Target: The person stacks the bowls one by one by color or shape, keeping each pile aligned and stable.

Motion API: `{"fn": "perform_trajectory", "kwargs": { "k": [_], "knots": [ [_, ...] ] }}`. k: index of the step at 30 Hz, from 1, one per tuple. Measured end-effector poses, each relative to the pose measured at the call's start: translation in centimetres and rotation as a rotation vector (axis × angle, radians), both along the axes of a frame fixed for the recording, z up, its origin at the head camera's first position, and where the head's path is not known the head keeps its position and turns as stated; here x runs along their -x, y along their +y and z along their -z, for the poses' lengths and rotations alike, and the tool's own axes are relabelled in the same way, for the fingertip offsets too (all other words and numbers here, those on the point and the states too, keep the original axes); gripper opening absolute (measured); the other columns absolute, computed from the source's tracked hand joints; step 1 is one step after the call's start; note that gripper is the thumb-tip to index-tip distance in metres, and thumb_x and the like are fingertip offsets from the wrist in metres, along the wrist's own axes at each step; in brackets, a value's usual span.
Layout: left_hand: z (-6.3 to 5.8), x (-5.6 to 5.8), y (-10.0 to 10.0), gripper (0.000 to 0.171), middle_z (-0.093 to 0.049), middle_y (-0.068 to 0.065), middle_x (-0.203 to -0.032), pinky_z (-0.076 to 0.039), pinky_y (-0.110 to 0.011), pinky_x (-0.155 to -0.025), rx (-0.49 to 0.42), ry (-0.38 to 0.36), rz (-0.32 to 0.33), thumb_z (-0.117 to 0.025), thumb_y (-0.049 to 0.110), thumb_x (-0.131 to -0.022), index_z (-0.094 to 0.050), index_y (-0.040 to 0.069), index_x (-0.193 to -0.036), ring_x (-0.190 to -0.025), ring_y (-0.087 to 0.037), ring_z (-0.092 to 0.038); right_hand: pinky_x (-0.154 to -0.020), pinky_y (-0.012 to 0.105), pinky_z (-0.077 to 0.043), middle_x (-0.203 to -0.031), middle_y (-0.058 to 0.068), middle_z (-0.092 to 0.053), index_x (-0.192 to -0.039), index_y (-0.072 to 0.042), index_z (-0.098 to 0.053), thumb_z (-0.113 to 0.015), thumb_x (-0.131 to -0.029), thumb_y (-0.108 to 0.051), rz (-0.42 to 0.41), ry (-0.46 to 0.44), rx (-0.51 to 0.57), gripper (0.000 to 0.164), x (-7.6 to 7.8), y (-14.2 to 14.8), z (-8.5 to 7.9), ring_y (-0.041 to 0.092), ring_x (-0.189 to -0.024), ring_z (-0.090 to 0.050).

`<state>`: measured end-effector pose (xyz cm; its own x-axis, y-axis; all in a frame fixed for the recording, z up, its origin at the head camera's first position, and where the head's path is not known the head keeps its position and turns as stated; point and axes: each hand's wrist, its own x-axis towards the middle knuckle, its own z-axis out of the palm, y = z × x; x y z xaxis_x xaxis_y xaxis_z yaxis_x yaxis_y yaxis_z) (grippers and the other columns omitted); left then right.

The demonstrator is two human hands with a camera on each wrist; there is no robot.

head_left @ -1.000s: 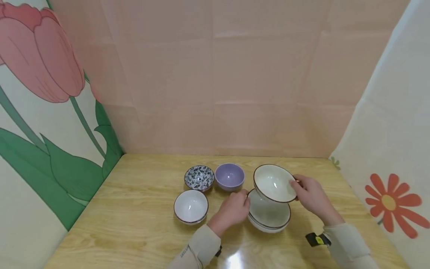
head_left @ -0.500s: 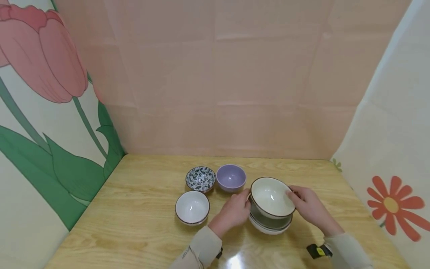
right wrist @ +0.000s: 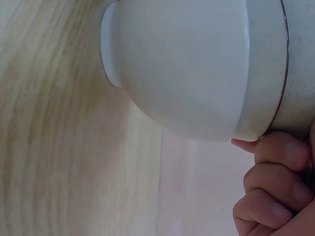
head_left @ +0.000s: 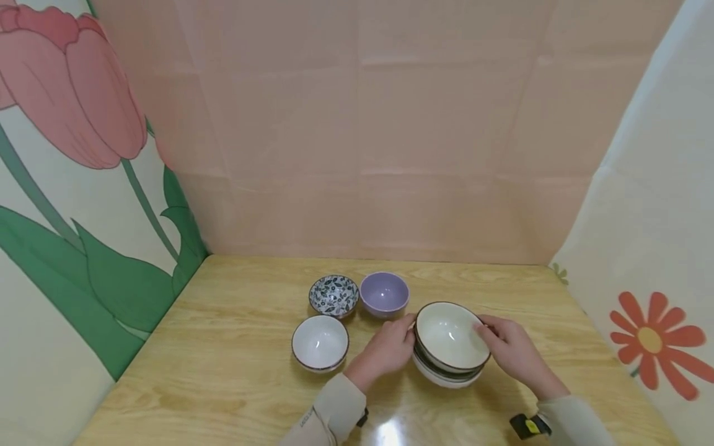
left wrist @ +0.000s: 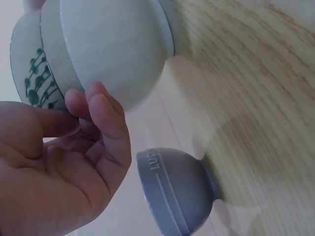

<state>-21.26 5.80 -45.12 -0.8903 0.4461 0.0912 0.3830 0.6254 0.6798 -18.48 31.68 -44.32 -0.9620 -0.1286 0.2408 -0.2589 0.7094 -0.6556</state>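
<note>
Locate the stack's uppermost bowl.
In the head view, the uppermost bowl is right of centre, between the left hand and right hand, right of the purple bowl.

The top bowl (head_left: 450, 334) is cream inside with a brown rim, and green sprigs outside; the lowest bowl (left wrist: 118, 44) is whitish. From these, at nine o'clock, a white bowl (head_left: 320, 342) has also a brown rim; at ten, one bowl (head_left: 384, 293) is purple; at half past nine, a patterned bowl (head_left: 333, 296) shows dark leaves on white.
</note>
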Motion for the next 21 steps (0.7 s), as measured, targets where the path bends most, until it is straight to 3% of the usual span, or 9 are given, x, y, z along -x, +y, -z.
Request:
{"fn": "perform_trajectory", "kwargs": {
  "k": [3,7,11,15,18,21],
  "knots": [
    [0.19,0.20,-0.12,0.043,-0.070,-0.003,-0.111,-0.054,-0.029,-0.088,-0.067,-0.009,0.013,-0.051,0.013,-0.102,-0.053,0.012,-0.144,-0.093,-0.010,-0.065,-0.065,0.024,-0.055,-0.101,0.017,-0.073,-0.125,0.013,-0.061,-0.051,-0.105,-0.017,0.001,0.000,0.009,0.038,-0.02,0.03,0.23,0.007,-0.080,-0.062],
    [0.48,0.59,-0.28,0.039,-0.062,-0.001,-0.082,-0.049,-0.022,-0.065,-0.136,0.004,0.033,-0.054,0.008,-0.099,-0.058,0.010,-0.138,-0.067,-0.007,-0.054,-0.064,0.024,-0.054,-0.101,0.017,-0.072,-0.125,0.013,-0.061,-0.051,-0.105,-0.016,0.008,-0.001,0.018,0.037,-0.09,-0.06,0.49,0.008,-0.079,-0.061],
    [0.28,0.58,-0.30,0.036,-0.072,-0.006,-0.104,-0.054,-0.025,-0.080,-0.129,0.039,0.036,-0.050,0.008,-0.100,-0.062,0.009,-0.134,-0.090,-0.011,-0.066,-0.062,0.024,-0.052,-0.103,0.017,-0.072,-0.127,0.011,-0.061,-0.050,-0.105,-0.019,0.019,-0.022,0.011,0.039,-0.24,-0.14,0.72,0.010,-0.078,-0.060],
    [-0.16,0.22,-0.20,0.038,-0.065,-0.005,-0.133,-0.047,-0.034,-0.105,-0.169,-0.034,0.008,-0.041,0.020,-0.105,-0.062,0.010,-0.135,-0.124,-0.018,-0.059,-0.058,0.024,-0.051,-0.100,0.016,-0.072,-0.127,0.012,-0.061,-0.050,-0.106,-0.021,0.025,-0.020,-0.002,0.040,-0.30,-0.17,0.91,0.011,-0.075,-0.059],
    [-0.43,0.09,-0.16,0.046,-0.069,-0.005,-0.123,-0.048,-0.035,-0.102,-0.188,-0.089,-0.009,-0.037,0.036,-0.107,-0.064,0.009,-0.132,-0.118,-0.017,-0.062,-0.057,0.025,-0.050,-0.098,0.015,-0.072,-0.128,0.012,-0.060,-0.049,-0.106,-0.021,0.038,-0.019,-0.010,0.041,-0.24,-0.25,0.90,0.013,-0.074,-0.059],
    [-0.44,0.07,-0.13,0.048,-0.072,-0.004,-0.108,-0.052,-0.031,-0.091,-0.134,-0.073,-0.003,-0.045,0.044,-0.104,-0.062,0.010,-0.134,-0.100,-0.012,-0.065,-0.058,0.025,-0.051,-0.101,0.018,-0.072,-0.129,0.012,-0.059,-0.048,-0.106,-0.023,0.057,-0.032,-0.023,0.043,-0.22,-0.50,0.82,0.015,-0.076,-0.060]
  ]
}}
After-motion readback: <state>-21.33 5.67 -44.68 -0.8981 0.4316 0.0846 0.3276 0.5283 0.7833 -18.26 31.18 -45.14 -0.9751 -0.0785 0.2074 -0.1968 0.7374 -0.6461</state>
